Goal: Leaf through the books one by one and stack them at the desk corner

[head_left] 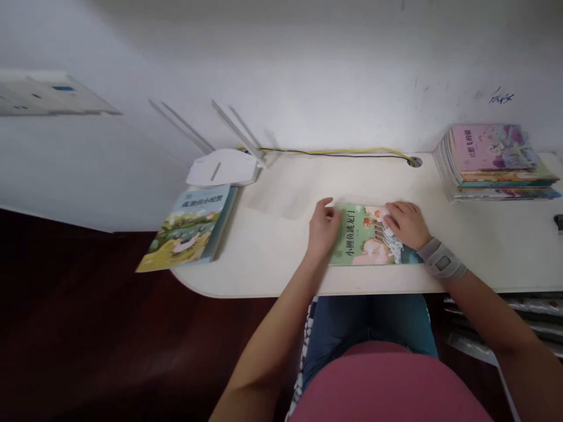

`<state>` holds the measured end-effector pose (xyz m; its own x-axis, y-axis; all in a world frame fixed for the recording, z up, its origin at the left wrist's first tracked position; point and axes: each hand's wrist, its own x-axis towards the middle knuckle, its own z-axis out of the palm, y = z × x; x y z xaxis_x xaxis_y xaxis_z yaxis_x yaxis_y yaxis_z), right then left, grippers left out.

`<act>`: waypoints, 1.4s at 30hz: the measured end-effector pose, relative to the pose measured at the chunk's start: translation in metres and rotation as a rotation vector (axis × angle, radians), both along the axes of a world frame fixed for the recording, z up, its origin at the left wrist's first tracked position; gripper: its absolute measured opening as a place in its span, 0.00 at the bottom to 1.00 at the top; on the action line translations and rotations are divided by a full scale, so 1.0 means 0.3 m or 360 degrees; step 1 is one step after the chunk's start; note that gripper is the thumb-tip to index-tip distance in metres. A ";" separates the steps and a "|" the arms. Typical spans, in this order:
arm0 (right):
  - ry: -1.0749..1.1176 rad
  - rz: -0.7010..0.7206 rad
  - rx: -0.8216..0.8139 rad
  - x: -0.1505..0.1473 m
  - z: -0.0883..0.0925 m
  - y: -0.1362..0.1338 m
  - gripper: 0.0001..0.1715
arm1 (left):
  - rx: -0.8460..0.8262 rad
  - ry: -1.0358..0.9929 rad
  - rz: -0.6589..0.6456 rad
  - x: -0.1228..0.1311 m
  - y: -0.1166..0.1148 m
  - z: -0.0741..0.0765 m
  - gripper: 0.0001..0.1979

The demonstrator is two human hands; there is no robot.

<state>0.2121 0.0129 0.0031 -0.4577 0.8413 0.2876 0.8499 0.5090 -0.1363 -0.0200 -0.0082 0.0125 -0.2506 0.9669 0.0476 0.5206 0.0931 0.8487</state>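
Note:
A green picture book (369,240) with a pink and white drawing lies flat on the white table (264,234), near its front edge and turned sideways. My left hand (324,228) is at the book's left end, its fingers curled at the edge; whether they grip it is hard to see. My right hand (408,224) rests on the right part of the cover, fingers stretched out and apart from a grip. A grey band with a dark square is around my right wrist.
A stack of books (495,149) stands at the back right. Another small pile of books (189,225) overhangs the left edge, by a white router (224,167) with antennas. A yellow cable (352,152) runs along the wall into a round hole.

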 end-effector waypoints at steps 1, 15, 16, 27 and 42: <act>0.0028 0.0009 0.0000 0.004 -0.005 0.003 0.20 | -0.0027 -0.0191 -0.0032 -0.003 0.005 0.007 0.29; 0.0482 0.0237 -0.0223 0.083 0.063 0.048 0.16 | -0.0346 -0.0901 -0.0390 -0.078 0.070 0.056 0.13; 0.0554 0.0266 -0.0285 0.093 0.076 0.049 0.16 | -0.0336 -0.0894 -0.0369 -0.076 0.066 0.056 0.13; 0.0990 -0.0015 -0.0849 0.152 0.192 0.014 0.25 | -0.0075 -0.0899 -0.0304 -0.084 0.042 0.080 0.08; -0.0095 -0.0634 -0.0676 0.105 0.092 0.076 0.26 | -0.0343 0.0762 -0.0303 -0.035 0.074 0.023 0.11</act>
